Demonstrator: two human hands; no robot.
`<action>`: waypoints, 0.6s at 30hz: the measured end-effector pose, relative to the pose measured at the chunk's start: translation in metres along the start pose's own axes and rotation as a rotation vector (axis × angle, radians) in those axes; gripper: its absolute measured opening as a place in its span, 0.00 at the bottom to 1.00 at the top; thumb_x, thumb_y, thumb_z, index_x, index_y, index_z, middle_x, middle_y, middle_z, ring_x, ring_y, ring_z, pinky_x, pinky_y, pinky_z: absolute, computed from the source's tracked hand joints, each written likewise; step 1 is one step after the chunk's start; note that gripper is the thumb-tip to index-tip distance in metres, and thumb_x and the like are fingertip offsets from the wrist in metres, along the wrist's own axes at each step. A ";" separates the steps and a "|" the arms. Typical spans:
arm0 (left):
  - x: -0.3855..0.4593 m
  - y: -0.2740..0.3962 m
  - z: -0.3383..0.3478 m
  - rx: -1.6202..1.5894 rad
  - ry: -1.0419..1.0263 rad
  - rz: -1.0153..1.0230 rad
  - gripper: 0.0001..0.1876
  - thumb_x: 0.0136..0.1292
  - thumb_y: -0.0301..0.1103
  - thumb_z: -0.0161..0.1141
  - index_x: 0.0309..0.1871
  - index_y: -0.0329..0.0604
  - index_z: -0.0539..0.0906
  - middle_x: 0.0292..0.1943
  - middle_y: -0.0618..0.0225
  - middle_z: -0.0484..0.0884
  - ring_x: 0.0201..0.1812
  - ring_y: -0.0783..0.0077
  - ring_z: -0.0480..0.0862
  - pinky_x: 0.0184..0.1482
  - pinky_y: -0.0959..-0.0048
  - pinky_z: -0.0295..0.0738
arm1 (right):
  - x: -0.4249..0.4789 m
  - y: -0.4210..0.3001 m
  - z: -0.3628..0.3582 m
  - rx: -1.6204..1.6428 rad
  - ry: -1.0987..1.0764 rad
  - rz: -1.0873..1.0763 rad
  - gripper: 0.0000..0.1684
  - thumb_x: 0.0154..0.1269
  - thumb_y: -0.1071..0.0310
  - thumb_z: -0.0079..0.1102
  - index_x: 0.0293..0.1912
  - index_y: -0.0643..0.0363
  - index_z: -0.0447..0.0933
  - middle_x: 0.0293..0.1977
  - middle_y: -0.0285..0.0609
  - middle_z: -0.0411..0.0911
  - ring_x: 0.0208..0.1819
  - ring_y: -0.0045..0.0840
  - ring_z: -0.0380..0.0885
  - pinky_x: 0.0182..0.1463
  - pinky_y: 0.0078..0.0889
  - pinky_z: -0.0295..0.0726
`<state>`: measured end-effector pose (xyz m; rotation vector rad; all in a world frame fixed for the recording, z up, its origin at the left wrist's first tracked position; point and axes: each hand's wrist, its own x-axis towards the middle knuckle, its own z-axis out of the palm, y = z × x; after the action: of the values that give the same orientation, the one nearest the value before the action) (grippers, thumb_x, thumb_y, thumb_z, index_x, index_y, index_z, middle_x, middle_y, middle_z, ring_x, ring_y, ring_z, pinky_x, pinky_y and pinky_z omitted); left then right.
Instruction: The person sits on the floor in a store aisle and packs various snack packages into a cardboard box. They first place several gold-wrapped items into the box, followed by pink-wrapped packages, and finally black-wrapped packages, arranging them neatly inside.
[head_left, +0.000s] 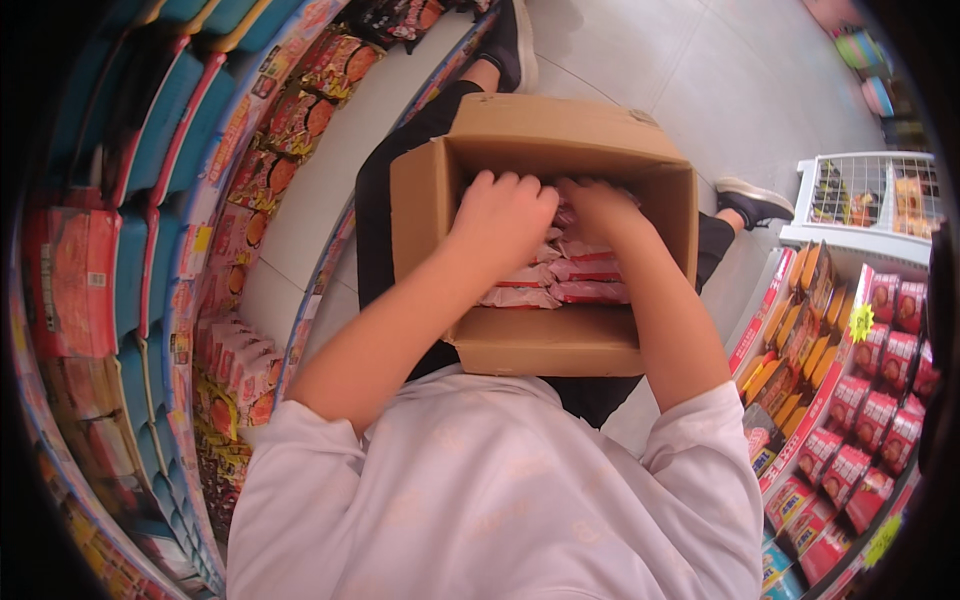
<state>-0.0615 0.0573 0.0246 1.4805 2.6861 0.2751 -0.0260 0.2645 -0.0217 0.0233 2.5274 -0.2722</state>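
Observation:
An open cardboard box (551, 341) stands between my spread legs with its flaps folded outward. Inside lie rows of pink plastic packets (589, 291), side by side in two columns. My left hand (506, 214) reaches over the left column, its fingers bent down near the box's far wall. Deep in the box on the right, my right hand (600, 210) is at the far packets, and pink wrapping shows on both sides of it. The fingertips of both hands are hidden, so their grip does not show.
Store shelving rises on the left. Its lower shelf (349, 135) holds bagged instant noodles (300, 120) and pink packets (236, 352). Red noodle cups (855, 397) fill a display at right, below a white wire basket (862, 195). My shoe (754, 202) rests on the tiled floor (637, 52).

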 end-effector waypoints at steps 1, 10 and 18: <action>-0.014 0.004 -0.011 -0.048 0.089 0.010 0.08 0.62 0.32 0.67 0.43 0.42 0.87 0.46 0.59 0.88 0.52 0.56 0.88 0.58 0.57 0.81 | 0.000 0.005 0.003 0.079 0.069 -0.060 0.37 0.61 0.61 0.78 0.69 0.50 0.77 0.64 0.49 0.83 0.67 0.50 0.81 0.68 0.59 0.81; -0.088 0.001 -0.010 -0.511 0.650 -0.045 0.09 0.60 0.23 0.66 0.44 0.36 0.84 0.63 0.47 0.79 0.71 0.42 0.79 0.79 0.43 0.69 | -0.025 -0.024 -0.038 0.532 0.705 -0.442 0.09 0.74 0.80 0.61 0.50 0.64 0.85 0.39 0.52 0.89 0.41 0.41 0.92 0.48 0.40 0.90; -0.122 -0.010 0.004 -0.671 0.821 -0.219 0.18 0.64 0.23 0.66 0.57 0.35 0.81 0.69 0.41 0.74 0.71 0.37 0.78 0.74 0.48 0.74 | -0.023 -0.121 -0.055 0.334 0.853 -0.922 0.14 0.62 0.87 0.63 0.46 0.65 0.84 0.47 0.50 0.88 0.48 0.44 0.88 0.51 0.43 0.88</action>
<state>-0.0039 -0.0500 0.0154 0.9634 2.7220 1.8795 -0.0471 0.1578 0.0588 -1.1260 3.0853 -1.2633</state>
